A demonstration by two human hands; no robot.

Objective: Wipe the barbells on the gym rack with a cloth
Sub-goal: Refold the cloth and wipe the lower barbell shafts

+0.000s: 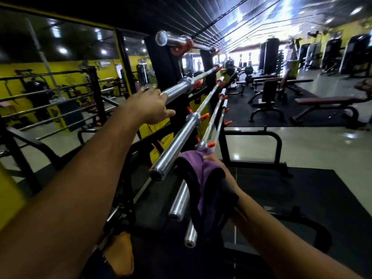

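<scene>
Several chrome barbells lie stacked on a black gym rack, their sleeve ends pointing at me. My left hand grips the end of the second bar from the top. My right hand holds a purple cloth wrapped over the sleeve of a lower barbell, whose collar shows just beyond the cloth. The cloth hangs down dark at its lower edge. Between my hands runs another bare sleeve. Two more sleeve ends stick out below the cloth.
A mirror wall with yellow frame stands at the left. Benches and machines fill the gym floor at the right. Orange clips sit on the bars. A black floor frame stands beside the rack.
</scene>
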